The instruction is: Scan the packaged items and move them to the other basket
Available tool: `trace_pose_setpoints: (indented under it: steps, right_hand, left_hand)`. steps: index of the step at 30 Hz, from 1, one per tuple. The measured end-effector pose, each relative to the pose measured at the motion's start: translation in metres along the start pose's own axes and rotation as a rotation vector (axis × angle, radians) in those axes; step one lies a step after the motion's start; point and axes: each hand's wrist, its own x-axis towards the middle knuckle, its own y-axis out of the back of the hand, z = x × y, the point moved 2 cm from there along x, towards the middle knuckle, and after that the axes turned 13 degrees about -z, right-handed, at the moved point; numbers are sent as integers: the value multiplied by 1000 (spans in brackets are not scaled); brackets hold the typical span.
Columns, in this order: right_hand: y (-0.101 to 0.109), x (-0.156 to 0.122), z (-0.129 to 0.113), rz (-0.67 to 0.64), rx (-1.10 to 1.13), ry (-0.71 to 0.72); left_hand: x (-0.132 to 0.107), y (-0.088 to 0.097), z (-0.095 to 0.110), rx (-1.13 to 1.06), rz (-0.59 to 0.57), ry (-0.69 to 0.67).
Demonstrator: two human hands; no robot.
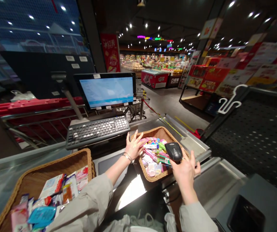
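My right hand [186, 169] is closed around a black handheld barcode scanner [173, 151], whose head hangs over the right side of a small wicker basket [146, 174]. A pile of small packaged goods [151, 154], in pink, green, blue and white, fills that basket. My left hand [135, 146] reaches over the basket's left rim with its fingers spread, close to the pink packets. Whether its fingertips touch them I cannot tell. A bracelet circles my left wrist.
A larger wicker basket [89, 164] with assorted packages stands at the left. Behind my left hand are a keyboard [97, 130] and a lit monitor [109, 91]. A metal counter [222, 175] extends right, where a dark flat device [246, 214] lies. White hooks [232, 100] hang on a black perforated panel.
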Motion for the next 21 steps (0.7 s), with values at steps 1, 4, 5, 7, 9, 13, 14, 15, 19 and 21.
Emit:
trace_pose_setpoints:
  steps: [1, 4, 5, 7, 9, 13, 14, 15, 19, 21]
  right_hand:
    - [-2, 1, -4, -8, 5, 7]
    - [-10, 3, -16, -49, 14, 35]
    - [-13, 4, -20, -61, 17, 55]
    - [-18, 4, -31, -74, 31, 103]
    - [-22, 4, -42, -82, 49, 155]
    - [-31, 3, -65, -116, 56, 229]
    - [-34, 3, -71, -123, 56, 243]
    - [-36, 2, -76, -127, 61, 255]
    - [-43, -2, -97, -153, 90, 330]
    - [-46, -5, -108, -171, 88, 383]
  left_hand:
    - [-4, 3, -3, 3, 11, 24]
    - [-16, 11, -13, 26, 39, 92]
    - [-21, 14, -16, 35, 47, 112]
    - [-32, 22, -24, 48, 62, 157]
    - [-44, 29, -31, 53, 77, 210]
    - [-71, 42, -44, 57, 105, 310]
    - [-78, 44, -48, 60, 112, 334]
    - [-86, 47, -51, 64, 119, 358]
    - [-119, 53, -63, 77, 133, 446]
    - [-136, 55, -68, 77, 140, 483]
